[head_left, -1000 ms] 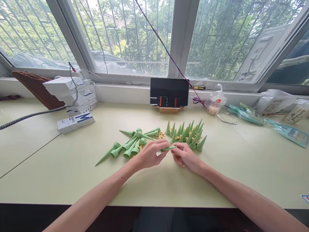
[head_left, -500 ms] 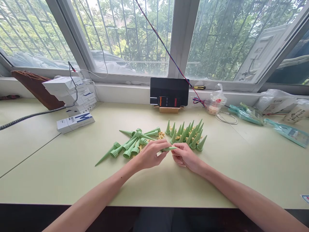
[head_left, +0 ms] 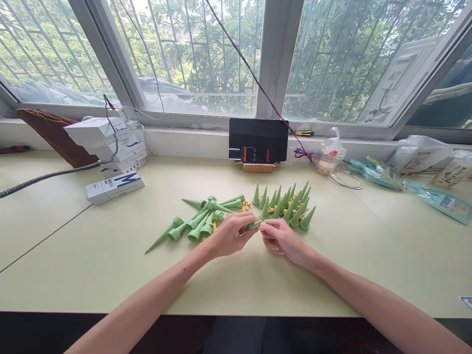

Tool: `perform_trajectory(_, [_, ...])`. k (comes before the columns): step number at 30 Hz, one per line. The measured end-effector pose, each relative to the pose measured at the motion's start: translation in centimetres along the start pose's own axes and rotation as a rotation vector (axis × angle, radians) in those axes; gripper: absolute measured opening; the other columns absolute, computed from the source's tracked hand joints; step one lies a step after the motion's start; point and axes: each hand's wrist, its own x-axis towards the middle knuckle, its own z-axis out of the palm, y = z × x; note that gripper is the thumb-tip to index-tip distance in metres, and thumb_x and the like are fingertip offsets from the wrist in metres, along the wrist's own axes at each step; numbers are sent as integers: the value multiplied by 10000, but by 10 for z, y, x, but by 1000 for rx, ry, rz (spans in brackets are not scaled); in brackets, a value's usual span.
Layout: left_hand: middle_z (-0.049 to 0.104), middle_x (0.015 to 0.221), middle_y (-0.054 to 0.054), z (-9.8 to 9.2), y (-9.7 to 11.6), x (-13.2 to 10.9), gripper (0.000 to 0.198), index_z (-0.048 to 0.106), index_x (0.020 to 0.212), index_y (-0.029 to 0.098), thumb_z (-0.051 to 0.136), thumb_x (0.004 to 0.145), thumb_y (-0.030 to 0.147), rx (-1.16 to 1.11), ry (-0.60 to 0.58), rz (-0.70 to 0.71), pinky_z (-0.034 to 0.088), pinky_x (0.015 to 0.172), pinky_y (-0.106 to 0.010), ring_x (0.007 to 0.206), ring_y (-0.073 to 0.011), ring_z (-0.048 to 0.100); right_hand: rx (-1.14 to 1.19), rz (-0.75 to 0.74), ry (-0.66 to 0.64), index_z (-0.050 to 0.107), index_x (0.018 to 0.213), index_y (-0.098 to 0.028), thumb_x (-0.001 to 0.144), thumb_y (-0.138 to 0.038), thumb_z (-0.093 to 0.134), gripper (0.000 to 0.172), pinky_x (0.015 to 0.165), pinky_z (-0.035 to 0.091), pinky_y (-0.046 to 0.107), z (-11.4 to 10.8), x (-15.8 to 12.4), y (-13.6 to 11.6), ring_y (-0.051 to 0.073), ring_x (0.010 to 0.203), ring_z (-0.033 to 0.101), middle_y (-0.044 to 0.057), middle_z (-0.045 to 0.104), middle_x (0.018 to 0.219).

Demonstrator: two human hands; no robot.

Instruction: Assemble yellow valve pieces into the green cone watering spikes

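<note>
My left hand [head_left: 232, 235] is closed around a green plastic watering spike [head_left: 253, 224], whose end sticks out toward the right. Close beside it, my right hand [head_left: 282, 237] pinches a small yellow piece [head_left: 261, 226] against or near that end; whether the two touch I cannot make out. Left of my hands lies a loose heap of green spikes [head_left: 199, 219] with capped ends. Small yellow pieces [head_left: 245, 205] lie beside the heap, partly behind my left hand. Beyond my right hand, several green spikes [head_left: 291, 201] stand point up in rows, with yellow bits among them.
A tablet [head_left: 258, 135] and a phone showing a timer [head_left: 256, 155] lean on a small cardboard stand [head_left: 258, 168]. White boxes [head_left: 116, 187] are at the left. A bagged cup [head_left: 328, 160] and teal pouches [head_left: 438, 201] lie toward the right. The table's front edge [head_left: 258, 313] is near me.
The green spike in my left hand has turned, and less of its length shows. A yellow piece now shows at my right fingertips. Both hands stay in nearly the same place.
</note>
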Motion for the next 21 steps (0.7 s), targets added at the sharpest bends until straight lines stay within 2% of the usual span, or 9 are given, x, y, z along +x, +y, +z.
perform_trajectory(12, [556, 707, 0, 3, -4, 0, 168, 650, 940, 171, 490, 957, 219, 22, 54, 66, 351, 557, -234, 559, -98, 401, -17, -7, 16, 338, 630, -209, 913, -454, 579, 445, 381, 115, 201, -1, 0, 4, 52, 394, 255, -94, 230, 547])
perform_trajectory(17, [641, 797, -14, 7, -9, 1, 127, 664, 963, 169, 540, 934, 162, -70, 110, 62, 430, 581, -219, 574, -80, 490, -153, -99, 127, 391, 650, -208, 942, -458, 533, 410, 393, 160, 219, 0, 1, 8, 64, 392, 252, -90, 287, 504])
perform_trajectory(21, [697, 932, -51, 9, -9, 4, 147, 691, 983, 180, 562, 923, 141, -156, 141, 76, 494, 585, -192, 749, -116, 625, -342, -209, 237, 444, 675, -202, 966, -453, 490, 387, 446, 258, 237, 1, 1, 12, 92, 445, 313, -68, 365, 488])
